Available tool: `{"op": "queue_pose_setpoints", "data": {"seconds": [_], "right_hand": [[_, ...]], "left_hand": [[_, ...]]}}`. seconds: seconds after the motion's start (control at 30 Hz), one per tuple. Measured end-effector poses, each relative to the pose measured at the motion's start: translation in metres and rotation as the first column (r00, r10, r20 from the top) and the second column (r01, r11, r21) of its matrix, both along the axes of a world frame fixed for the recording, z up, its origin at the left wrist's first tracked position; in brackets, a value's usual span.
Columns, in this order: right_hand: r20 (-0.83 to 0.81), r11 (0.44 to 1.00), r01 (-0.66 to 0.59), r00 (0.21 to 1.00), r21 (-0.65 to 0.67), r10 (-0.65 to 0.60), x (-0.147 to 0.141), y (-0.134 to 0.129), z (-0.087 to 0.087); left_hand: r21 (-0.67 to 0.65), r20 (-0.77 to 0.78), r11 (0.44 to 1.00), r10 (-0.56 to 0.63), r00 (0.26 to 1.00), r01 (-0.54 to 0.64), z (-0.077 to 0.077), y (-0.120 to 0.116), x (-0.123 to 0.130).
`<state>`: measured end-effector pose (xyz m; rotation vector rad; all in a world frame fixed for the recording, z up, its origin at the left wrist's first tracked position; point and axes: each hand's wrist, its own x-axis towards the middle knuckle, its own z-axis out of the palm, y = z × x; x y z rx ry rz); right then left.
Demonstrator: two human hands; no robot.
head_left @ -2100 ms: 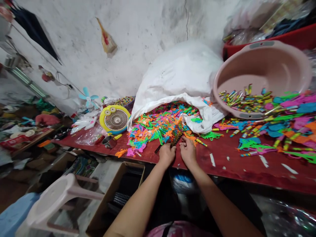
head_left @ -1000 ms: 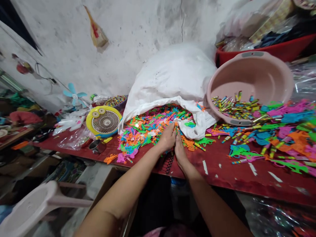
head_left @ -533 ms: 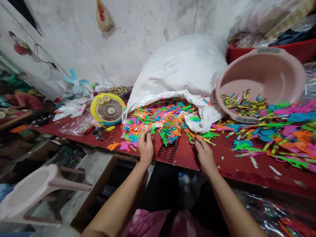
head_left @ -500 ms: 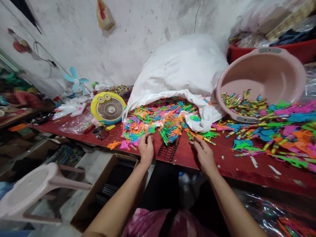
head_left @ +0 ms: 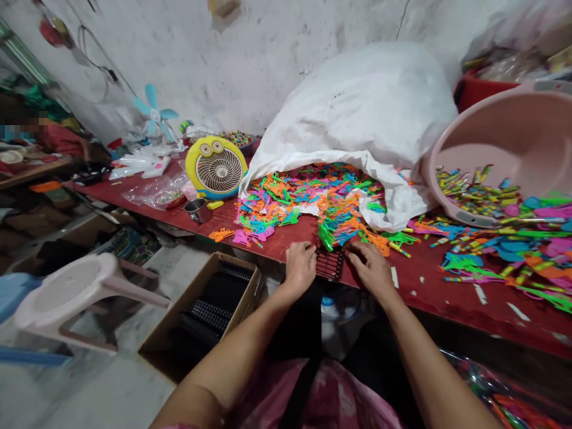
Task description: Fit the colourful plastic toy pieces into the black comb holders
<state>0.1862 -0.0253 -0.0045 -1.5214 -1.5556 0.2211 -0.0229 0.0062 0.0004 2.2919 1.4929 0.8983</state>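
Cardboard box (head_left: 201,322) packed with black plastic racks sits on the floor below the red bench (head_left: 429,292). Left hand (head_left: 300,268), fingers loosely curled, rests just beside a black grid rack (head_left: 329,264) lying at the bench edge, with bright plastic pieces (head_left: 339,229) fanned up from it. Right hand (head_left: 370,271), also curled, is at the rack's right end; whether either hand pinches anything cannot be told. White sack (head_left: 357,101) lies behind them, and a tilted pink basin (head_left: 504,143) holding striped tubes (head_left: 473,199) sits at far right.
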Motion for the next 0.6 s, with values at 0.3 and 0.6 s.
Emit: {"op": "queue_pose_setpoints", "data": {"seconds": [0.3, 0.6], "right_hand": [[-0.071, 0.997, 0.047, 0.996, -0.062, -0.051, 0.021, 0.008, 0.007], [0.356, 0.979, 0.174, 0.926, -0.108, -0.125, 0.022, 0.012, 0.018]], "left_hand": [[0.028, -0.042, 0.995, -0.097, 0.994, 0.099, 0.008, -0.039, 0.026], [0.116, -0.089, 0.990, -0.065, 0.994, 0.075, -0.010, -0.037, 0.035]]}}
